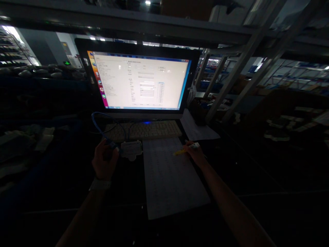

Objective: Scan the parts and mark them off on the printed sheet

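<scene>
My left hand (pixel 103 162) is closed on the connector (pixel 112 144) of a blue cable (pixel 95 125), pinched between thumb and fingers. Just right of it, a small pale flat case (pixel 131 149) with tabs lies in front of the keyboard. A printed sheet of paper (pixel 167 181) lies flat at the centre. Over its upper right edge, my right hand (pixel 196 156) is closed around a slim yellow item (pixel 180 152) and a white pen-like item (pixel 194 145). Dim light hides the exact kind of both.
A lit monitor (pixel 144 82) stands behind a white keyboard (pixel 154 129). Another paper (pixel 200 128) lies right of the keyboard. Metal rack posts (pixel 231 72) rise at the right. A blue bin (pixel 64 137) with pale parts is at the left.
</scene>
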### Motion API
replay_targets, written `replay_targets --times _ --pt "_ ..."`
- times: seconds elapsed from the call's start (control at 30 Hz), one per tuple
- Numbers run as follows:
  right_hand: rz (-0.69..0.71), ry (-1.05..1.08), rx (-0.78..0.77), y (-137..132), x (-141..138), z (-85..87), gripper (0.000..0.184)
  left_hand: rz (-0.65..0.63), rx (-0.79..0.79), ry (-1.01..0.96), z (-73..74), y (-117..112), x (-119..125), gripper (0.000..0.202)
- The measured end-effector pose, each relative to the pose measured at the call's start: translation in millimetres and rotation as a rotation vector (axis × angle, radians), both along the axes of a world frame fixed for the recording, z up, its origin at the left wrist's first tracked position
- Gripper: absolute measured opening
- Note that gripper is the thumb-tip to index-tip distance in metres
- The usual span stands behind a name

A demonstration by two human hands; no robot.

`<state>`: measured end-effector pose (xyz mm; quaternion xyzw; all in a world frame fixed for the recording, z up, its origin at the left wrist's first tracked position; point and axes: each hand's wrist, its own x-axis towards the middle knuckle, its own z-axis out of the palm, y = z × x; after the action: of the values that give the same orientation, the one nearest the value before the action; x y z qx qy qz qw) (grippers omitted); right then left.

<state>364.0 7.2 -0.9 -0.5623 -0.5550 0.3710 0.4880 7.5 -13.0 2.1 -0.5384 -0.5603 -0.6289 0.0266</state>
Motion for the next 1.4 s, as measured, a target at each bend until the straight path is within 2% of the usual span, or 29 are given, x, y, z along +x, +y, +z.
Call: replay_targets --times 0.23,0.63,1.1,1.4 --pt "0.004 0.027 -0.049 -2.6 -1.6 4.0 0.035 -0.037 -0.023 -0.021 1.8 -0.8 0.7 0.044" --pt "-0.028 0.042 -0.076 -2.9 -5.3 7.8 0.038 -0.029 -0.043 -0.031 -0.2 -1.0 0.1 0.045" --pt "-0.037 0.004 -0.05 -3.1 -5.6 8.6 0.039 -0.016 -0.036 -0.025 -0.5 0.2 0.1 0.045" --pt "-0.138 0.021 -0.062 -1.0 -2.1 5.2 0.037 -0.026 -0.04 -0.008 0.4 -0.7 0.8 0.04"
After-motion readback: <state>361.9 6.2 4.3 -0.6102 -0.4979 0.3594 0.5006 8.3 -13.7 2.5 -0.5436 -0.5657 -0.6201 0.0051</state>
